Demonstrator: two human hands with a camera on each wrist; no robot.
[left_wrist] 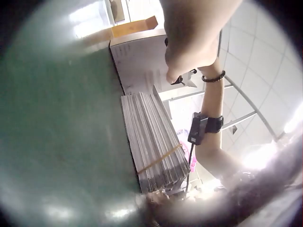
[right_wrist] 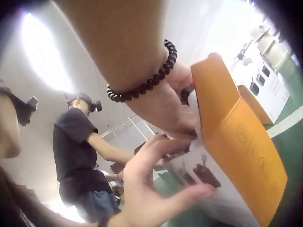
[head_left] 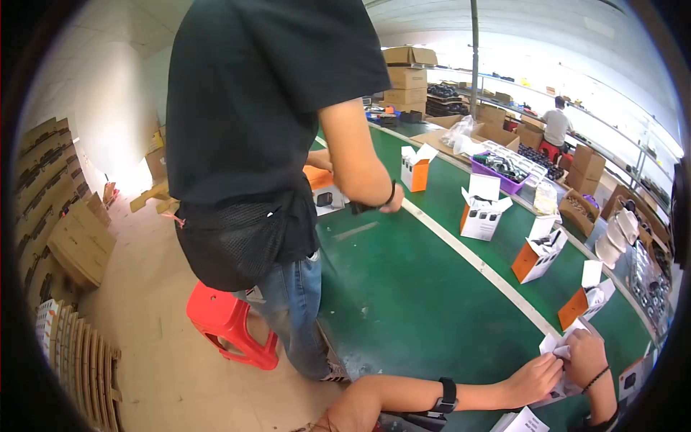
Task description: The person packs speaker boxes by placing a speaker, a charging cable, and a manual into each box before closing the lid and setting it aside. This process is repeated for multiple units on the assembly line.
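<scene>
An open orange-and-white printed box (right_wrist: pixel 258 165) stands on the green belt in front of me. My left hand (head_left: pixel 536 378) grips its side; in the right wrist view the thumb lies against the printed face and the fingers (right_wrist: pixel 163 144) are at the rim. The right hand (head_left: pixel 584 358), wearing a beaded bracelet, reaches into the box's top. Its fingertips are hidden there, and I cannot tell what they hold. Beside the box lies a thick stack of folded white leaflets (left_wrist: pixel 149 137) with a rubber band round it.
Several open boxes, one of them here (head_left: pixel 540 252), line the belt (head_left: pixel 417 302) beyond a pale strip. A person in a black shirt (head_left: pixel 245 108) stands at the left over another box, near a red stool (head_left: pixel 223 320). A purple basket (head_left: pixel 497 176) stands at the far side.
</scene>
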